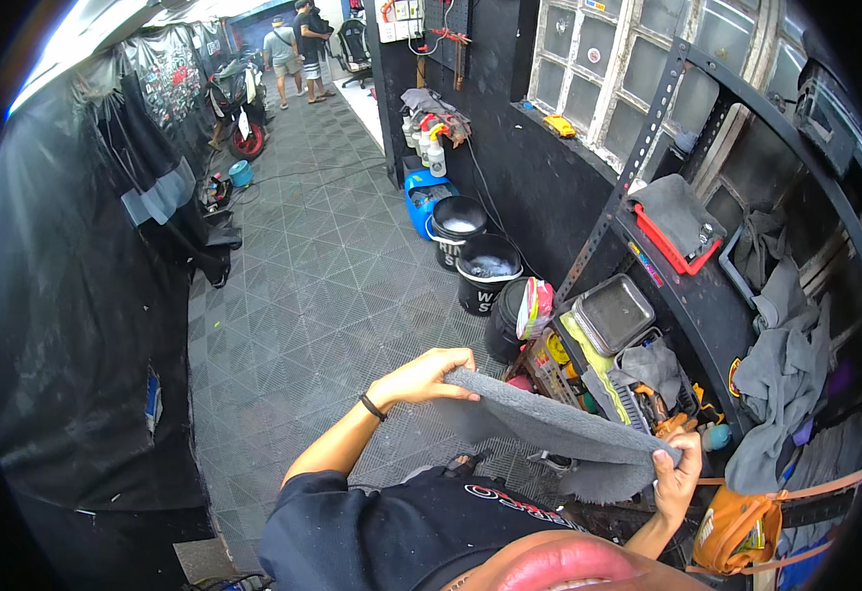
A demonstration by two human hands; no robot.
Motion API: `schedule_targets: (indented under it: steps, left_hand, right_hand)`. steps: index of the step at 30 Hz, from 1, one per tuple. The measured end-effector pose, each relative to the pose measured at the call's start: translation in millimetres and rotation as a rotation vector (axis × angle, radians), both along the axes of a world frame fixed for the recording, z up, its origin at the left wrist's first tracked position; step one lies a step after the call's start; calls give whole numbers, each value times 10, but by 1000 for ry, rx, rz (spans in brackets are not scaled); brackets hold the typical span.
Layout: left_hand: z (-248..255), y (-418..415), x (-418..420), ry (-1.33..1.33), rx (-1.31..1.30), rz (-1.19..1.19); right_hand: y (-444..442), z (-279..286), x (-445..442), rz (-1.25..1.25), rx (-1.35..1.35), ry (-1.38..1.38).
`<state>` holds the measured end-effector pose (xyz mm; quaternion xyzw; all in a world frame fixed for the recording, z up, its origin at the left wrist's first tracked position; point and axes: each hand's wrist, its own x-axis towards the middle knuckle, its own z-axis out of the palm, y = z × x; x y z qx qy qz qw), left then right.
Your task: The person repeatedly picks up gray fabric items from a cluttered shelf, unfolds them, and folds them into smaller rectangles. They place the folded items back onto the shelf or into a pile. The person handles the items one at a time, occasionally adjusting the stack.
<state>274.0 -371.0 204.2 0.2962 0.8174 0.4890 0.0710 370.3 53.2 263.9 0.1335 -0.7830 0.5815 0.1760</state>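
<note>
A grey microfiber towel (556,414) is stretched between my two hands in front of my chest. My left hand (438,377), with a dark band at the wrist, pinches its upper left corner between thumb and fingers. At the other end, my right hand (675,465) grips the right corner, thumb on top. The towel's middle sags, and a fold hangs down near my right hand. More grey towels (782,377) lie heaped on the metal shelf at the right. A red tray (678,240) there holds another folded grey cloth (675,207).
Black buckets (489,273) with water and a blue container (425,199) line the wall. Below the shelf stand a metal tray (613,314) and a basket of tools. An orange bag (734,528) is at lower right. Two people stand far off near a motorcycle (239,111).
</note>
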Motion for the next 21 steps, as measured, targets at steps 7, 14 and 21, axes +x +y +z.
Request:
schedule_targets:
  steps: [7,14,21]
  left_hand:
    - [-13,-233,-143,-382,357,-62]
    - [-98,290,17,-88,412,292]
    - [242,989,519,341,-121,-13]
  right_hand:
    - [144,-134,-84,-183,131,-63]
    - [-480,-583,-204,13,-128,-400]
    - [-1160,-791,-189,265,-373,-699]
